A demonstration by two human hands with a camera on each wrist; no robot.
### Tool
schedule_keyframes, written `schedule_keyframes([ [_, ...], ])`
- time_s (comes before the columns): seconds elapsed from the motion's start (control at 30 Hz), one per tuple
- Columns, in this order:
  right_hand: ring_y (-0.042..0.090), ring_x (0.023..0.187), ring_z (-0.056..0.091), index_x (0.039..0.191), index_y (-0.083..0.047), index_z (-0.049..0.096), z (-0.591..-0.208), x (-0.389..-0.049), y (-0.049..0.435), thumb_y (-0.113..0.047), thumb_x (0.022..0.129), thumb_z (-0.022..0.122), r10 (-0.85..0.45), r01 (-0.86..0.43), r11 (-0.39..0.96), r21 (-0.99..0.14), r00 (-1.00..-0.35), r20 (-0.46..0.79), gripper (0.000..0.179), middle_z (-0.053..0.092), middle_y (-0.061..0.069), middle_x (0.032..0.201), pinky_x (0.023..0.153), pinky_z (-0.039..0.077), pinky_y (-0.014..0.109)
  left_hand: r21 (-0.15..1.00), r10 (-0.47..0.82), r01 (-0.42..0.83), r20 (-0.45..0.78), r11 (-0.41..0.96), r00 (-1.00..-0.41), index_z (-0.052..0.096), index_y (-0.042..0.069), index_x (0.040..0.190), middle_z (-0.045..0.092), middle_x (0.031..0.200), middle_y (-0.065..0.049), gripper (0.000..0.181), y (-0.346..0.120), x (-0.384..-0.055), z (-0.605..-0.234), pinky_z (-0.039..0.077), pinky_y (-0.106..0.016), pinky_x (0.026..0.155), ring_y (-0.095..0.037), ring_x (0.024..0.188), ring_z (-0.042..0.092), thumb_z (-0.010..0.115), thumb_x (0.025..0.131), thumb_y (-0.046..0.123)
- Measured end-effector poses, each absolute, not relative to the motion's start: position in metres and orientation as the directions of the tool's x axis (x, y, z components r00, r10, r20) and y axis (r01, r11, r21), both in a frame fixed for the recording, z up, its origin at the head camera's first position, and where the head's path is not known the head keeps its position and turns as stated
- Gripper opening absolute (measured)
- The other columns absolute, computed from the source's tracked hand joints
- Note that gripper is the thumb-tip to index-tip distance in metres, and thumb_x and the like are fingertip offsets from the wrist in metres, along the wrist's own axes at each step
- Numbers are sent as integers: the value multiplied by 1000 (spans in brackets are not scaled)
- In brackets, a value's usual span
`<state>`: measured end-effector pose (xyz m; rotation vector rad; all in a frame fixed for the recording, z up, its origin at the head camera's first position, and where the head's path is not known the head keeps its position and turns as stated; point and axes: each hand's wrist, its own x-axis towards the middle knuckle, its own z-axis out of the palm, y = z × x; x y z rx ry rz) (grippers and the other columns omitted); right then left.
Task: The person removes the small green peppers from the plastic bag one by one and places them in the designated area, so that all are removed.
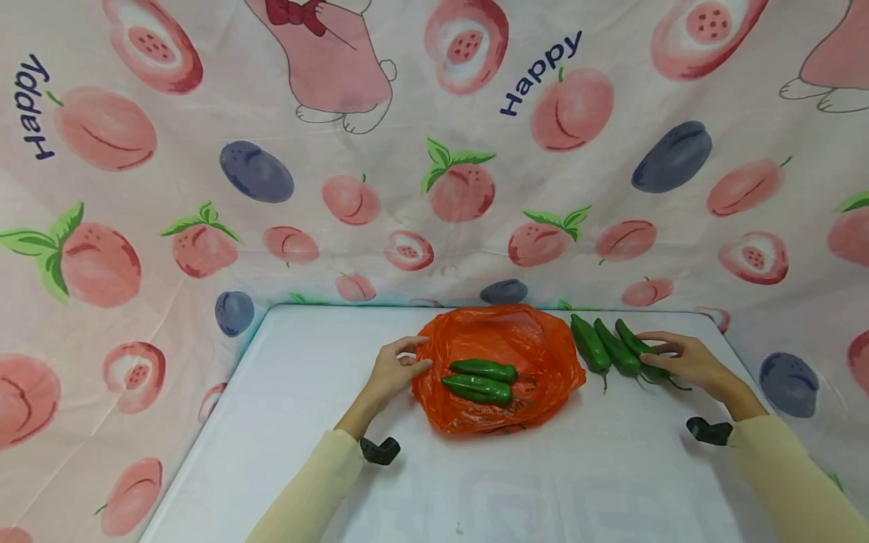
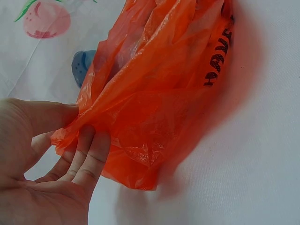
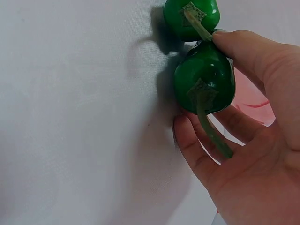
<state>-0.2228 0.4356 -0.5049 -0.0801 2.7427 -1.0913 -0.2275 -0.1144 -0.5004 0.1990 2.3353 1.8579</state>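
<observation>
An orange-red plastic bag (image 1: 505, 328) lies spread on the white table, its mouth wide. Two green peppers (image 1: 483, 369) rest side by side in it, stems pointing right. At the bag's left rim, my left hand (image 1: 392, 371) pinches the thin plastic between thumb and fingers, as the left wrist view shows. Right of the bag, several green peppers lie in a row. My right hand (image 1: 689, 366) grips the rightmost green pepper (image 3: 205, 77), thumb on one side and fingers on the other. Its stem points toward my palm, and a neighbouring pepper (image 3: 192, 18) sits close against it.
The white table (image 1: 543, 490) extends in front of the bag and to its left. A fruit-patterned cloth (image 1: 434, 151) hangs behind the table and along its sides. Small black devices sit at both wrists.
</observation>
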Motion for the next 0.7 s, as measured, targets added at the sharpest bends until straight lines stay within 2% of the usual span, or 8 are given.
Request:
schedule_keyframes([
  [0.23, 56, 127, 46, 151, -3, 48, -504, -223, 435, -45, 100, 66, -117, 27, 738, -674, -979, -168, 68, 46, 36, 145, 95, 45, 71, 973, 194, -7, -53, 232, -980, 67, 7, 133, 61, 116, -15, 41, -115, -227, -500, 59, -30, 75, -15, 79, 68, 74, 93, 3],
  [0.37, 56, 127, 46, 150, -3, 49, -505, -224, 435, -46, 100, 65, -119, 25, 747, -665, -978, -170, 68, 47, 36, 144, 95, 45, 72, 971, 198, 1, -48, 241, -979, 66, 6, 133, 61, 117, -16, 40, -115, -226, -499, 59, -31, 74, -16, 79, 68, 74, 94, 3],
  [0.7, 57, 127, 46, 150, -2, 48, -505, -226, 432, -45, 101, 65, -110, 34, 755, -655, -978, -177, 67, 46, 37, 143, 96, 44, 72, 971, 180, -20, -65, 240, -981, 68, 10, 133, 61, 117, -14, 41, -114, -225, -497, 60, -33, 77, -17, 80, 68, 75, 93, 4],
])
